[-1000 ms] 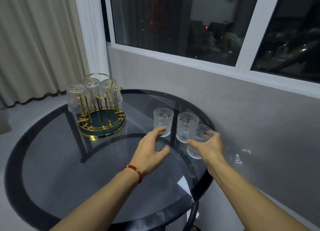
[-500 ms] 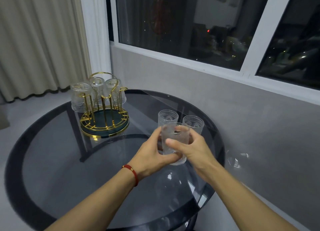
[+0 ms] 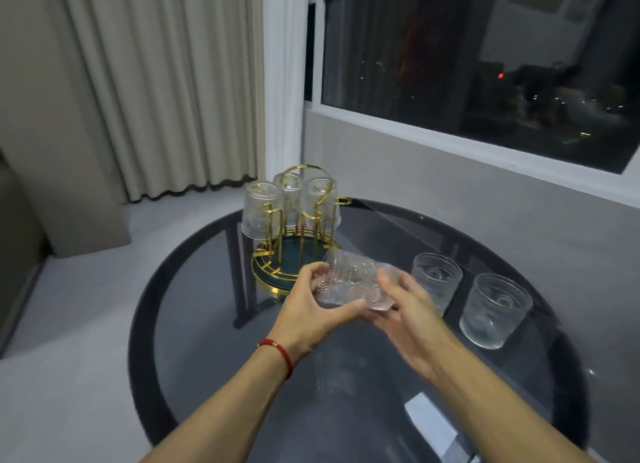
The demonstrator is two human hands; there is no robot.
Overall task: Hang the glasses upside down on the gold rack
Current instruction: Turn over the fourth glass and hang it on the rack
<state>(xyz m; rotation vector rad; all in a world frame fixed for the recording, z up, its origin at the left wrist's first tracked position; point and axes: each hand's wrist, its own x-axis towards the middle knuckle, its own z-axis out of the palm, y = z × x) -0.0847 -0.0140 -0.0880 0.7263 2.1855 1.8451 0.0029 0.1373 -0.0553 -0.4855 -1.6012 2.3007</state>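
A clear textured glass [image 3: 349, 280] lies tilted on its side between my hands, just in front of the gold rack [image 3: 294, 244]. My left hand [image 3: 311, 310] grips its left part, thumb under it. My right hand [image 3: 405, 310] touches its right end with fingers spread. The rack has a dark green base and gold posts; three glasses [image 3: 261, 208] hang upside down on its far side. Two more glasses stand upright on the table at the right, one nearer the rack [image 3: 437, 280] and one further right [image 3: 493, 310].
The round dark glass table [image 3: 207, 254] stands in a corner by a grey wall under a dark window [image 3: 485, 64]. Beige curtains [image 3: 156, 81] hang at the back left. The grey floor lies to the left.
The glass has moved left toward the rack and tipped from upright onto its side. My left hand now holds it and my right hand's fingers have loosened. The view has swung left.
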